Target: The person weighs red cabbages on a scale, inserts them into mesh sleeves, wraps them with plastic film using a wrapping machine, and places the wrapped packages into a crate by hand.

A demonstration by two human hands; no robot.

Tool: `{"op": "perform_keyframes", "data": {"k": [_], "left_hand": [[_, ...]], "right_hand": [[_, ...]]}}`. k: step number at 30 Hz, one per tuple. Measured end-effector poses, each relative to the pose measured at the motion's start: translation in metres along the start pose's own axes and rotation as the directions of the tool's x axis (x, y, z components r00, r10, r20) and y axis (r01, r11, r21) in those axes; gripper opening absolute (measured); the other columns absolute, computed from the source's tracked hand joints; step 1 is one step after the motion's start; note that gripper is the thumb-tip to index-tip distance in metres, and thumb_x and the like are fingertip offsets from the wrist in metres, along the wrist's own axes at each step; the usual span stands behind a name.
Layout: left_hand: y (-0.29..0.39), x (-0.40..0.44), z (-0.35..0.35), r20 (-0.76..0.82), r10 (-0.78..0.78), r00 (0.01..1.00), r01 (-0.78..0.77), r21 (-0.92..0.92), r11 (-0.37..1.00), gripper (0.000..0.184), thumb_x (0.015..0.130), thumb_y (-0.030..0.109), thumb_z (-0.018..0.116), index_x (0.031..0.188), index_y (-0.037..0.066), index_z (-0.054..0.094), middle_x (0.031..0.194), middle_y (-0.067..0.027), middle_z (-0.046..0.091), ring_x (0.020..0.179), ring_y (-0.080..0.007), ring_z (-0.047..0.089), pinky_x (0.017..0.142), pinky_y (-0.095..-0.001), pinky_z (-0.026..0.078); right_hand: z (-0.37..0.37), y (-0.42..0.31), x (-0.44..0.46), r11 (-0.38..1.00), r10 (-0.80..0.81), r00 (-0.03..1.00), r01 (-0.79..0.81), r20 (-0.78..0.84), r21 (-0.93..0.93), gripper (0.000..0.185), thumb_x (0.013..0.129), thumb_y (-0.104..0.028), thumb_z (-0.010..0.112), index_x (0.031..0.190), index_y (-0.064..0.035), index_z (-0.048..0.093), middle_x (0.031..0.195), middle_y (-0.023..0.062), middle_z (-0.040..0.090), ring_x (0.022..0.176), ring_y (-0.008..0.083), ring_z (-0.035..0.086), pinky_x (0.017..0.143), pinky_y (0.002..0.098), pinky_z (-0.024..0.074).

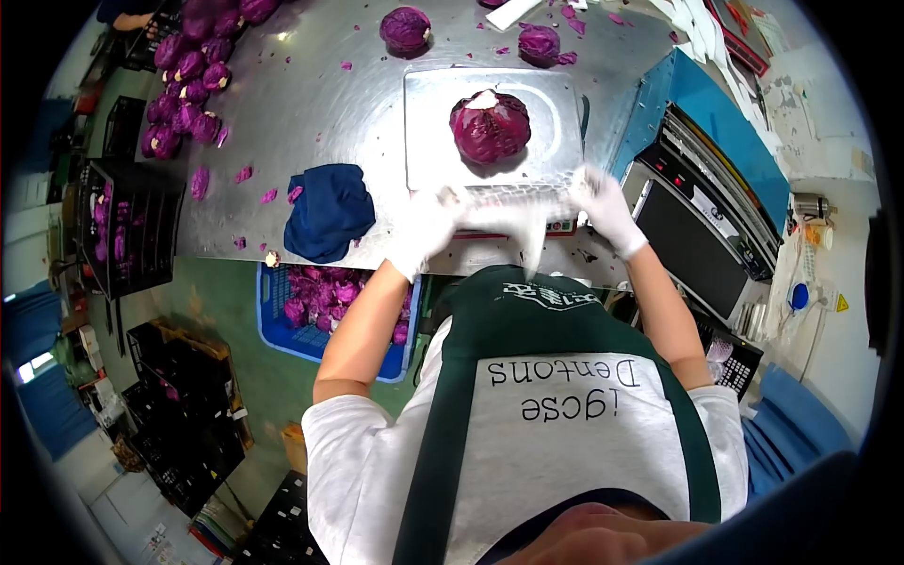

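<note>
My left hand and my right hand, both in white gloves, are closed on opposite ends of a white mesh sleeve. It is stretched between them, blurred by motion, and one strip hangs toward my apron. Just beyond it, a red cabbage rests on the metal tray of a scale, its pale cut stem pointing away from me. The sleeve hides part of the scale's front. A crumpled dark blue cloth lies to the left of my left hand.
More red cabbages are heaped at the table's left, with another cabbage beyond the scale. A blue crate of purple leaves stands below the edge. A blue wrapping machine is at right, with white sleeves behind it.
</note>
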State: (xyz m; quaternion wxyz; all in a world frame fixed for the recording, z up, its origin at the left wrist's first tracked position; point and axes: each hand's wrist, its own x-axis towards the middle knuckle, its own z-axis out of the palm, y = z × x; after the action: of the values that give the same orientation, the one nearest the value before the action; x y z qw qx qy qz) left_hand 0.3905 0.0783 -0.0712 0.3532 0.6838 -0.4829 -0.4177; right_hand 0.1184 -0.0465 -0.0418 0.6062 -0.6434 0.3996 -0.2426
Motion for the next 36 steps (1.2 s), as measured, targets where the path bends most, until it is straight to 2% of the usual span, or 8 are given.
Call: {"op": "perform_keyframes", "data": {"k": [5,11,15,17,21,25,28,36], "left_hand": [[-0.055,0.107,0.001,-0.479,0.178,0.860,-0.091,0.199,0.976,0.031,0.098,0.028,0.049,0.106,0.000,0.059,0.082,-0.0025,0.061,0.076,-0.0109,0.056,0.069,-0.0270,0.046],[0.001,0.073,0.026,-0.100,-0.215,0.972,-0.023,-0.942,0.334,0.038,0.101,0.028,0.042,0.125,0.000,0.052,0.118,-0.0113,0.059,0.108,-0.0213,0.055,0.100,-0.0387,0.043],[-0.056,0.021,0.038,0.113,-0.013,0.994,0.086,-0.674,0.733,0.045,0.097,0.035,0.047,0.127,0.001,0.050,0.119,-0.0126,0.060,0.106,-0.0252,0.058,0.095,-0.0392,0.046],[-0.051,0.001,0.046,0.259,0.130,0.957,0.079,-0.666,0.741,0.048,0.097,0.037,0.045,0.127,0.000,0.051,0.121,-0.0158,0.059,0.110,-0.0285,0.057,0.099,-0.0417,0.043],[0.060,-0.021,0.054,0.346,0.430,0.834,0.517,-0.763,-0.389,0.047,0.096,0.027,0.044,0.123,-0.011,0.050,0.124,-0.0256,0.056,0.113,-0.0351,0.056,0.104,-0.0469,0.040],[0.088,-0.014,0.077,0.439,0.388,0.811,0.489,-0.871,-0.038,0.036,0.098,0.013,0.039,0.123,-0.011,0.050,0.124,-0.0225,0.057,0.115,-0.0292,0.056,0.101,-0.0387,0.042],[0.115,0.005,0.107,0.421,0.398,0.815,0.341,-0.904,0.258,0.045,0.100,0.027,0.037,0.122,-0.010,0.052,0.118,-0.0216,0.061,0.112,-0.0286,0.058,0.101,-0.0399,0.042],[0.131,0.014,0.249,0.716,0.107,0.690,0.695,-0.697,0.176,0.041,0.099,0.026,0.039,0.119,-0.006,0.055,0.124,-0.0195,0.058,0.115,-0.0306,0.055,0.105,-0.0416,0.040]], "right_hand": [[0.030,0.014,0.088,0.978,-0.161,0.916,0.198,-0.366,0.065,0.028,0.093,-0.013,0.055,0.119,-0.0020,0.058,0.118,0.0098,0.061,0.110,0.0157,0.056,0.095,0.0261,0.0421],[0.062,0.031,0.074,0.994,-0.027,0.944,0.060,-0.328,0.092,0.041,0.102,-0.027,0.036,0.117,0.0048,0.058,0.112,0.0144,0.064,0.107,0.0219,0.056,0.097,0.0313,0.0400],[0.019,-0.020,0.011,0.855,-0.334,0.936,0.349,0.108,-0.384,0.025,0.093,-0.010,0.047,0.104,0.0074,0.062,0.095,0.0092,0.070,0.087,0.0209,0.065,0.082,0.0323,0.0505],[0.014,-0.025,-0.020,0.967,0.128,0.992,-0.125,0.000,0.223,0.024,0.093,-0.013,0.055,0.106,0.0063,0.062,0.098,0.0094,0.069,0.089,0.0196,0.066,0.081,0.0325,0.0526],[0.012,0.005,-0.074,0.651,0.396,0.913,-0.353,0.096,0.672,0.033,0.095,-0.014,0.055,0.123,0.0031,0.054,0.116,0.0104,0.063,0.102,0.0172,0.062,0.093,0.0298,0.0487],[0.005,0.004,-0.128,0.819,0.248,0.969,-0.207,-0.005,0.534,0.053,0.091,-0.021,0.063,0.135,-0.0006,0.044,0.131,0.0119,0.054,0.118,0.0189,0.053,0.102,0.0344,0.0427],[-0.027,-0.001,-0.128,0.151,0.385,0.922,-0.033,-0.028,0.988,0.051,0.097,-0.030,0.051,0.137,-0.0002,0.041,0.133,0.0130,0.054,0.120,0.0240,0.053,0.105,0.0373,0.0409],[-0.167,-0.054,-0.193,0.915,0.165,0.985,-0.136,-0.043,0.380,0.022,0.093,-0.014,0.058,0.097,0.0035,0.070,0.103,0.0084,0.068,0.095,0.0135,0.062,0.088,0.0288,0.0476]]}}
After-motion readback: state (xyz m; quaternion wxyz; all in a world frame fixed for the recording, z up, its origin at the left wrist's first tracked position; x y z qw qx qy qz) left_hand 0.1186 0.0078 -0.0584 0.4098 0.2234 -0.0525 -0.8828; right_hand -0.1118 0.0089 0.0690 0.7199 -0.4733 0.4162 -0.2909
